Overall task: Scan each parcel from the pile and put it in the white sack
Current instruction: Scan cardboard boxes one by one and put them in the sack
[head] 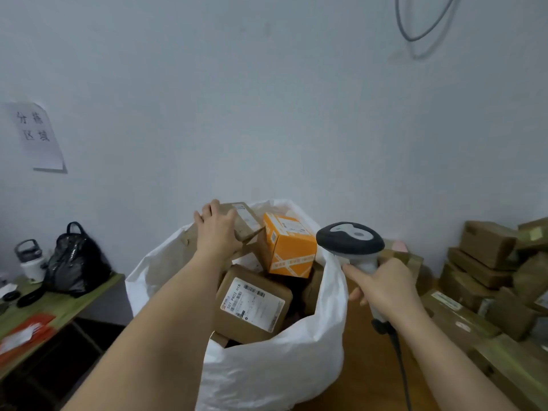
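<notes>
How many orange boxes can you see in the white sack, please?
1: the orange box stands at the far side of the white sack, among brown parcels; others may lie hidden underneath.

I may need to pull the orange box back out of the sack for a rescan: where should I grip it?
Come from above and grip the orange box across its upper end, fingers on two opposite side faces. It stands tilted, topmost in the white sack, its lower end wedged among brown parcels.

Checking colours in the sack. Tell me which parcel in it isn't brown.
The orange box, upright near the back of the white sack, right of the left hand. The other parcels showing are brown.
</notes>
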